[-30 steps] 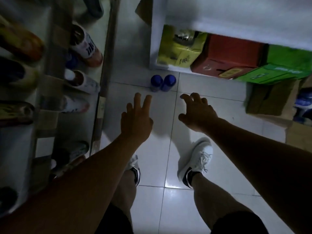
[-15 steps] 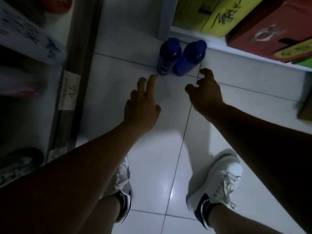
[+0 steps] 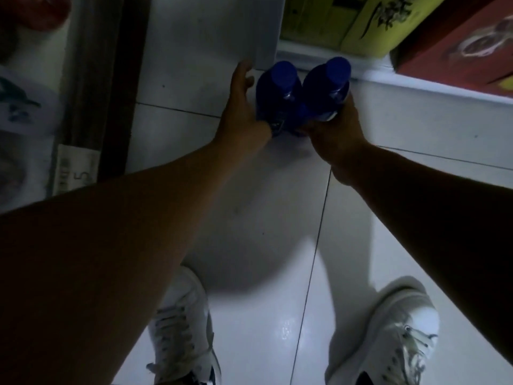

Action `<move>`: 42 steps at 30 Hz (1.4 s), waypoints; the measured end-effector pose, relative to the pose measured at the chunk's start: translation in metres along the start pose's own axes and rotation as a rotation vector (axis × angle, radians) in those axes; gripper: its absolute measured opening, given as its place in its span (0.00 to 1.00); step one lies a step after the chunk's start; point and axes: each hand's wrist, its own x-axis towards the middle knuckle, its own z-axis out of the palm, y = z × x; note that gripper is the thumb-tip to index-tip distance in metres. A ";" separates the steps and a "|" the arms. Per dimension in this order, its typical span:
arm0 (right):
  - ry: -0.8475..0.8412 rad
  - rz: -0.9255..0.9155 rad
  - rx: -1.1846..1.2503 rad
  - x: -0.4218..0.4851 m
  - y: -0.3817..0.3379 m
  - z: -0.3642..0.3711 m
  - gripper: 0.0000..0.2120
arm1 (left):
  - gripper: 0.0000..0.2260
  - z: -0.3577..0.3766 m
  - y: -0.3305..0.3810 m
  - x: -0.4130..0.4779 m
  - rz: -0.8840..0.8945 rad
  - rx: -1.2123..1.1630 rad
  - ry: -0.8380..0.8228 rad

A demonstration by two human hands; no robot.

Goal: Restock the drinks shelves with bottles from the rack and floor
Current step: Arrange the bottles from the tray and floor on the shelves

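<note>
At the left edge of the frame runs a dark shelf edge [image 3: 111, 87], from the top down to the middle, with a white price label [image 3: 75, 173] stuck at its lower end; what lies on the shelf behind it is blurred. Between this edge and the bottles there is a strip of bare white floor tile [image 3: 180, 87].

The left hand [image 3: 241, 112] is in the upper middle of the frame. Its palm lies against the left side of the left blue bottle [image 3: 277, 93], the thumb near the base, and the fingers [image 3: 241, 76] are stretched upward and spread, not wrapped around the bottle. So this hand is open and only touches the bottle.

The two blue bottles stand side by side on the floor, touching each other, caps toward the camera. The right blue bottle [image 3: 331, 87] stands just in front of the white base ledge of the rack [image 3: 416, 87], which crosses the upper right of the frame.

The right hand [image 3: 336, 134] is closed around the lower part of the right bottle, from below and from the right side in the frame. I cannot tell whether the bottle is lifted.

On the rack, at the top right, stand a yellow box [image 3: 369, 26] and a red box [image 3: 458, 43].

Below the hands the tile floor is open down to two white shoes [image 3: 388, 329] at the bottom of the frame.
</note>
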 end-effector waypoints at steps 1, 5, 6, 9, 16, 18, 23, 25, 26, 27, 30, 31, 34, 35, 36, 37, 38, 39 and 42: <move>-0.016 0.010 0.017 0.003 0.000 -0.001 0.29 | 0.37 0.000 0.001 0.003 0.013 0.020 -0.026; -0.005 0.073 0.100 -0.009 -0.001 -0.005 0.28 | 0.34 0.007 0.006 -0.011 -0.006 0.147 -0.064; 0.013 0.102 0.130 -0.019 -0.001 -0.007 0.27 | 0.35 0.010 0.006 -0.021 0.001 0.172 -0.075; 0.022 0.191 0.147 -0.065 -0.004 -0.020 0.27 | 0.34 0.011 0.006 -0.072 -0.084 0.099 -0.116; -0.116 0.320 0.047 -0.211 -0.064 -0.071 0.31 | 0.28 -0.014 0.049 -0.229 -0.265 -0.036 -0.142; -0.163 0.326 0.042 -0.243 -0.095 -0.085 0.31 | 0.27 -0.024 0.078 -0.267 -0.338 -0.143 -0.116; -0.233 0.302 0.105 -0.326 -0.184 -0.109 0.27 | 0.27 -0.053 0.169 -0.349 -0.399 -0.436 -0.091; -0.250 0.326 0.149 -0.353 -0.221 -0.122 0.26 | 0.24 -0.064 0.210 -0.379 -0.380 -0.483 -0.101; -0.270 0.343 0.174 -0.365 -0.240 -0.127 0.25 | 0.23 -0.070 0.231 -0.393 -0.371 -0.487 -0.103; -0.291 0.354 0.195 -0.378 -0.259 -0.133 0.26 | 0.22 -0.077 0.251 -0.407 -0.363 -0.484 -0.102; -0.326 0.354 0.212 -0.409 -0.311 -0.148 0.28 | 0.21 -0.095 0.304 -0.439 -0.345 -0.471 -0.100; -0.337 0.361 0.206 -0.416 -0.327 -0.153 0.29 | 0.21 -0.100 0.320 -0.447 -0.341 -0.468 -0.097; -0.364 0.376 0.208 -0.431 -0.375 -0.170 0.36 | 0.22 -0.113 0.366 -0.462 -0.303 -0.477 -0.110; -0.370 0.362 0.211 -0.435 -0.388 -0.174 0.37 | 0.23 -0.116 0.381 -0.466 -0.283 -0.483 -0.120; -0.370 0.337 0.218 -0.438 -0.401 -0.179 0.35 | 0.24 -0.119 0.394 -0.469 -0.263 -0.487 -0.129; -0.365 0.305 0.231 -0.441 -0.412 -0.183 0.33 | 0.25 -0.123 0.407 -0.471 -0.244 -0.489 -0.136; -0.354 0.270 0.250 -0.444 -0.423 -0.185 0.30 | 0.25 -0.127 0.419 -0.473 -0.224 -0.492 -0.144; -0.339 0.232 0.262 -0.447 -0.434 -0.189 0.27 | 0.24 -0.132 0.432 -0.474 -0.208 -0.494 -0.147; -0.288 0.142 0.256 -0.455 -0.471 -0.198 0.24 | 0.25 -0.144 0.473 -0.474 -0.149 -0.471 -0.122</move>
